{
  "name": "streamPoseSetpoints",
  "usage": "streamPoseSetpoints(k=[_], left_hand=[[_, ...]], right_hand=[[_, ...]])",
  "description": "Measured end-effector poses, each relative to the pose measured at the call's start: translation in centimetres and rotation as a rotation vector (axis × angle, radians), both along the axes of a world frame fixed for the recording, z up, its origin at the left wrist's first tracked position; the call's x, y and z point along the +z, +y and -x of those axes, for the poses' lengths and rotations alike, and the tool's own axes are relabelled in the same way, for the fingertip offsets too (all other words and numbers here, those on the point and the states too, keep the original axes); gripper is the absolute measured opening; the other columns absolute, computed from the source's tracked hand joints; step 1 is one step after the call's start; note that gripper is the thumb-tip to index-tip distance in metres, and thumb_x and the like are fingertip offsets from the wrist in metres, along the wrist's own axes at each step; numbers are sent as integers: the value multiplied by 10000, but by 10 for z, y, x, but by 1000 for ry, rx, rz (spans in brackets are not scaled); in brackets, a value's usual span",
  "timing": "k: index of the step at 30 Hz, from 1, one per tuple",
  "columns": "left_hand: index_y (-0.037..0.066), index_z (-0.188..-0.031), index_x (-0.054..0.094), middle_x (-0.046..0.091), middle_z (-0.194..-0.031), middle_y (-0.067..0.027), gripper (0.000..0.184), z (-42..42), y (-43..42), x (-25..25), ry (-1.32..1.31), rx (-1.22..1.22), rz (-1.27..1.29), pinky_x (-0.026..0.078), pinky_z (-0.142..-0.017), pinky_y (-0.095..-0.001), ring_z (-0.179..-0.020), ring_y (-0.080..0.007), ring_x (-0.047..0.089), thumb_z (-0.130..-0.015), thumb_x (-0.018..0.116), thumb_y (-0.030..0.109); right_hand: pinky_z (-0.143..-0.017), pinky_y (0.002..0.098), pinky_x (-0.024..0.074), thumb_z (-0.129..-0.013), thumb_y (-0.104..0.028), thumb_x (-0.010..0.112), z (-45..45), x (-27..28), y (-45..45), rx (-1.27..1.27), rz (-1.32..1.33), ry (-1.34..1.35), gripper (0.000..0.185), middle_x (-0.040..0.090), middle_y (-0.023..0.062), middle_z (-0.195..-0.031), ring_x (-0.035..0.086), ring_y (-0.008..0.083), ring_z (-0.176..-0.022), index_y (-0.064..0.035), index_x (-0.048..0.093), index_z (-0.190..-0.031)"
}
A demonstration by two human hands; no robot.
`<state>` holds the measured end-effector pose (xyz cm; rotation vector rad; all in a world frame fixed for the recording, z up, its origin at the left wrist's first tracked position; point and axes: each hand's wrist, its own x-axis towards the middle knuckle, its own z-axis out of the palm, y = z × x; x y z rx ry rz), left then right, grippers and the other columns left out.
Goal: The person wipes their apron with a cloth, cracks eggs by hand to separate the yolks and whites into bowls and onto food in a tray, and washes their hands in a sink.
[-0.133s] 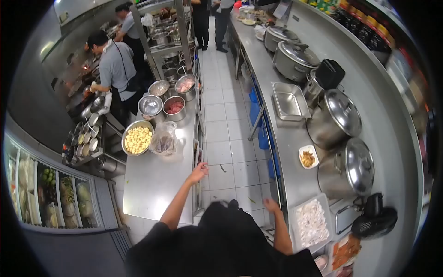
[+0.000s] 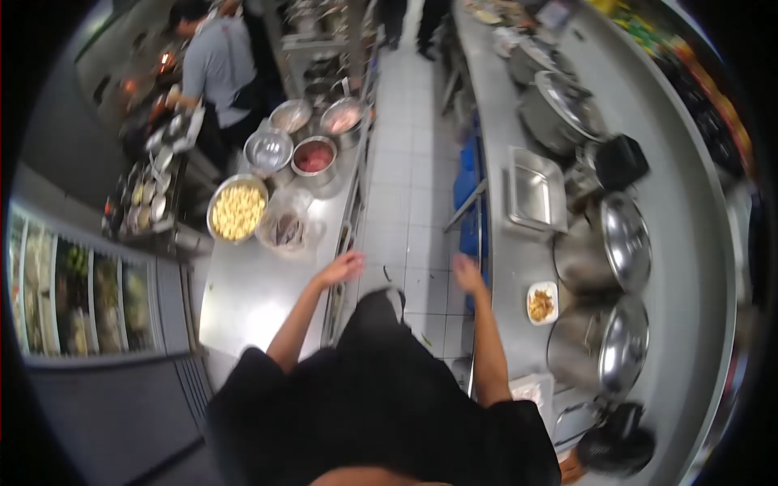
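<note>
- The left hand (image 2: 344,267), toward eight o'clock from the view's centre, is empty, its fingers loosely open, near the inner edge of the smooth silver metal table (image 2: 255,300).
- The right hand (image 2: 468,274), between three and four o'clock, is blurred but open and empty, near the edge of the long grey steel counter (image 2: 512,267); the hands are well apart.
- On the table, toward ten o'clock, sits a round metal bowl of pale yellow chunks (image 2: 237,212), just beside a clear plastic bag with dark contents (image 2: 284,230).
- Farther up, between ten and eleven, stands a round steel pot of red meat (image 2: 314,158).
- On the counter, between three and four, lies a small white dish of brownish-yellow food (image 2: 542,303).
- A rectangular steel pan (image 2: 536,193) is at two o'clock.
- Toward eleven, a co-worker in a grey shirt (image 2: 219,65) faces the cooking area.
</note>
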<state>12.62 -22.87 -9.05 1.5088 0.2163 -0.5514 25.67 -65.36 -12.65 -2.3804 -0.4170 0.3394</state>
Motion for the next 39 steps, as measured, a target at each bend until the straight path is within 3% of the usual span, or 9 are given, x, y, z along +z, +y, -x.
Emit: streamPoseSetpoints(k=[2,12,16,21,26,29,34,37,39], left_hand=[[86,-1378,461,592,-1161,-53,477,-34,9,21,19,4,30,491,-811,-282,-992,-122,592,-1006,524,379],[117,-1336,506,600,-1196,-49,436,-475,0,53,-135,-85,133,484,-874,-338,-1033,-150,595,-1011,494,406],[85,-1318,515,613,-1160,-68,419,-668,0,70,-172,-16,194,491,-867,-324,-1027,-164,604,-1017,489,376],[90,-1293,526,624,-1130,-59,385,-890,27,22,-98,103,184,504,-840,-314,-992,-153,617,-1018,489,356],[76,-1236,536,635,-1042,-62,379,-986,93,-108,256,281,-30,530,-772,-299,-915,-157,634,-983,523,358],[92,-1165,564,636,-1020,-43,334,-989,145,-181,467,244,-86,521,-732,-282,-857,-155,628,-977,507,363],[155,-1093,629,654,-912,22,283,-1039,173,-184,727,161,266,493,-713,-286,-801,-110,611,-973,482,365],[170,-1087,651,664,-895,21,275,-1111,196,-233,817,178,359,485,-717,-275,-783,-98,595,-973,480,354],[148,-1073,662,674,-906,1,297,-1204,199,-139,768,303,268,484,-701,-263,-736,-115,597,-960,498,369]], right_hand=[[-725,289,498,-963,-218,544,-111,4,57,35,-260,35,276,678,65,-866,624,141,-796,-36,639,-1148],[-796,408,522,-924,-255,539,-454,27,133,346,90,209,297,700,169,-995,670,324,-911,-48,669,-1093],[-650,343,479,-946,-396,540,-541,46,123,238,-35,366,415,632,71,-685,599,170,-675,-28,680,-816],[-580,288,412,-979,-428,503,-710,20,120,-25,-210,580,472,514,-17,-609,467,104,-585,-54,633,-722],[-587,264,437,-979,-232,490,-926,18,150,167,-330,612,273,538,-16,-744,474,94,-636,-75,623,-1158],[-603,279,457,-971,-210,484,-1058,21,206,268,-260,558,280,590,6,-783,519,105,-660,-64,617,-1169],[-679,297,506,-977,-294,510,-1280,18,320,555,-154,464,320,662,42,-856,603,128,-731,-56,639,-1148],[-754,363,515,-933,-355,529,-1406,5,371,699,-85,229,348,702,93,-838,648,227,-785,-58,705,-893],[-753,386,499,-946,-377,506,-1459,27,394,597,88,252,402,687,139,-793,640,274,-777,-52,704,-813]])
